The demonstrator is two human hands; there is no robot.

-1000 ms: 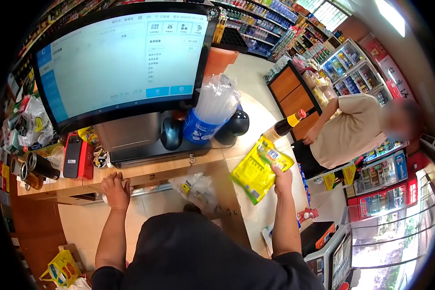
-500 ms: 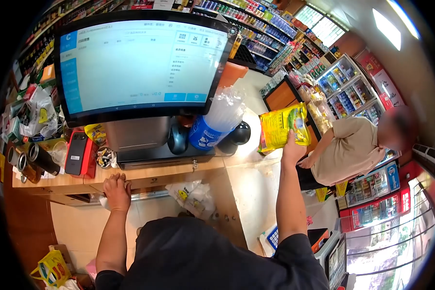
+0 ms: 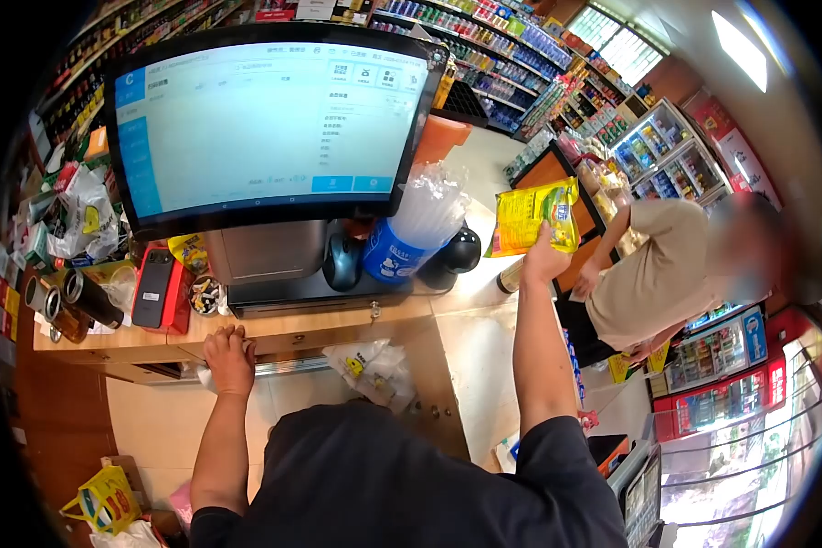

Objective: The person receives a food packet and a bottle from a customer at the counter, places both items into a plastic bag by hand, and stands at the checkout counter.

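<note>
My right hand [image 3: 546, 259] grips a yellow packet [image 3: 532, 219] by its lower edge, holding it up over the right-hand counter [image 3: 479, 352]. Behind the packet, the base of a bottle [image 3: 510, 278] shows on the counter, its upper part hidden. My left hand [image 3: 229, 358] rests with bent fingers on the front edge of the wooden desk [image 3: 338, 320]; whether it grips the edge or something small is hidden. The packet is to the right of a black scanner [image 3: 459, 248] and a blue cup of straws [image 3: 393, 248].
A large monitor [image 3: 265, 128] stands behind the desk. Left of its base are a red box [image 3: 163, 290] and dark cups [image 3: 91, 297]. A person [image 3: 662, 265] in a beige shirt stands beyond the counter. A plastic bag [image 3: 373, 373] hangs under the desk.
My right hand has raised the yellow packet from low over the counter, up and away from me. Since half a second ago it has shifted only slightly. My left hand stays at the desk edge.
</note>
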